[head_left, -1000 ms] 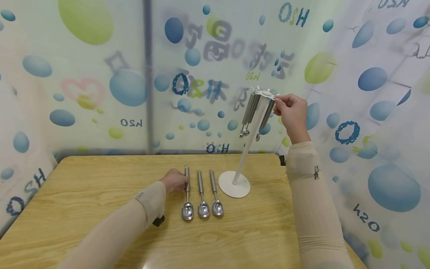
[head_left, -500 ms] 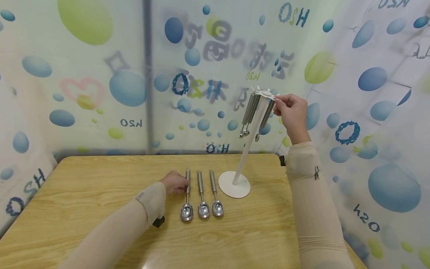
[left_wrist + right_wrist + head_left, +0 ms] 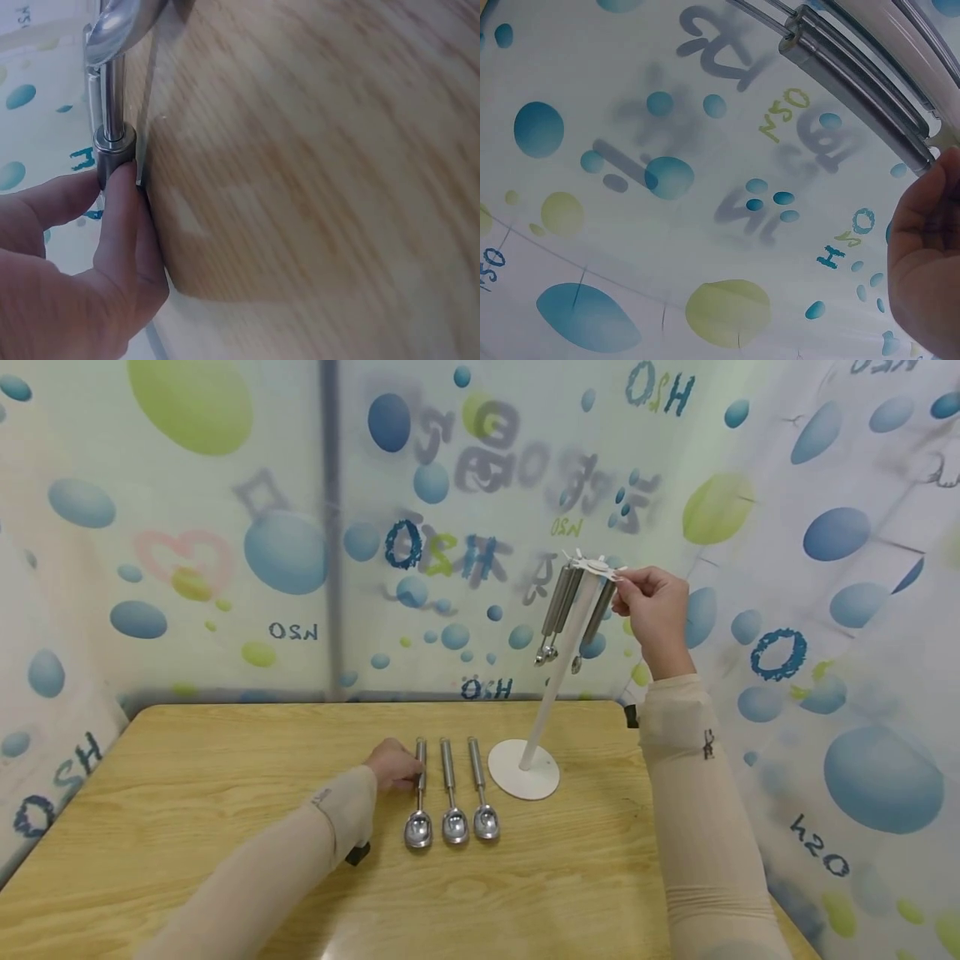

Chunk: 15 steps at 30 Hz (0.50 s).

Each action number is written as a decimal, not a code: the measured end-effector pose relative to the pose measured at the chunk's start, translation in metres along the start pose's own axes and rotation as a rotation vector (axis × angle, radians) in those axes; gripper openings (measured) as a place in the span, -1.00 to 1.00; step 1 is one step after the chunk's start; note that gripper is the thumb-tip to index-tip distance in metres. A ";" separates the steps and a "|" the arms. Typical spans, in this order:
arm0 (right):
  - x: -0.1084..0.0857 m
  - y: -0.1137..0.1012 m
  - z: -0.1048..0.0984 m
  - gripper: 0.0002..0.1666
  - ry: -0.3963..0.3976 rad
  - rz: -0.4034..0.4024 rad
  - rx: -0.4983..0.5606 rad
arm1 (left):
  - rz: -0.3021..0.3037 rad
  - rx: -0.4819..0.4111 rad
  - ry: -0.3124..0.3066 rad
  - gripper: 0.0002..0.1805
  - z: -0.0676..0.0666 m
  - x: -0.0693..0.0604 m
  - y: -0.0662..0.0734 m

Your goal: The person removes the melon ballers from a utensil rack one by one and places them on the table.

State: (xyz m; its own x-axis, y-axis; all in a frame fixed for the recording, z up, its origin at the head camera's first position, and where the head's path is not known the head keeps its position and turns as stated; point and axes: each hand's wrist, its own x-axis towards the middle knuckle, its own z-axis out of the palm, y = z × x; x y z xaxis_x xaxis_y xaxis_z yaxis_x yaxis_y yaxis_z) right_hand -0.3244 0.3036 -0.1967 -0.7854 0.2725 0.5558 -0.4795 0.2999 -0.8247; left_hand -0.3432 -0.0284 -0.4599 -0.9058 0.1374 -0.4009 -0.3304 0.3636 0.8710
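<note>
While left grip (image 3: 395, 765) pinches a scoop (image 3: 421, 783), right grip (image 3: 657, 614) pinches the stand's (image 3: 555, 685) partly-hidden top (image 3: 597, 566).

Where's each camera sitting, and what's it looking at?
Head: on the person's head, facing forward and down at the wooden table, three ice cream scoops and the white stand; both sleeved arms, left hand and right hand show.
Left wrist: on that wrist, facing the leftmost scoop in the left hand's pinch; that hand shows.
Right wrist: on that wrist, facing metal handles hanging on the stand and the patterned backdrop; part of the right hand shows.
Shared: head and right wrist both see those hanging handles.
</note>
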 end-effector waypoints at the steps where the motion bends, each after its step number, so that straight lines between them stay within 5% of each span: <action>1: 0.000 0.000 0.000 -0.89 -0.002 0.000 0.002 | -0.004 0.017 0.012 -0.72 0.001 0.002 -0.001; 7: 0.000 -0.001 0.000 -0.90 -0.002 0.005 0.014 | 0.017 0.091 0.049 -0.75 0.005 0.009 -0.005; 15: -0.002 -0.004 0.000 -0.89 -0.003 0.012 0.001 | 0.002 0.085 0.054 -0.72 0.004 0.004 -0.006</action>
State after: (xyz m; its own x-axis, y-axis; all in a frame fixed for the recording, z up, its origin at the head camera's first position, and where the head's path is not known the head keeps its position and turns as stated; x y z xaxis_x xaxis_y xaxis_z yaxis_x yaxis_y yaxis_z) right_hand -0.3211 0.3019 -0.1944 -0.7922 0.2736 0.5454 -0.4705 0.2953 -0.8315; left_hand -0.3435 -0.0260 -0.4683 -0.9201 0.0895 -0.3812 -0.3067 0.4407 0.8437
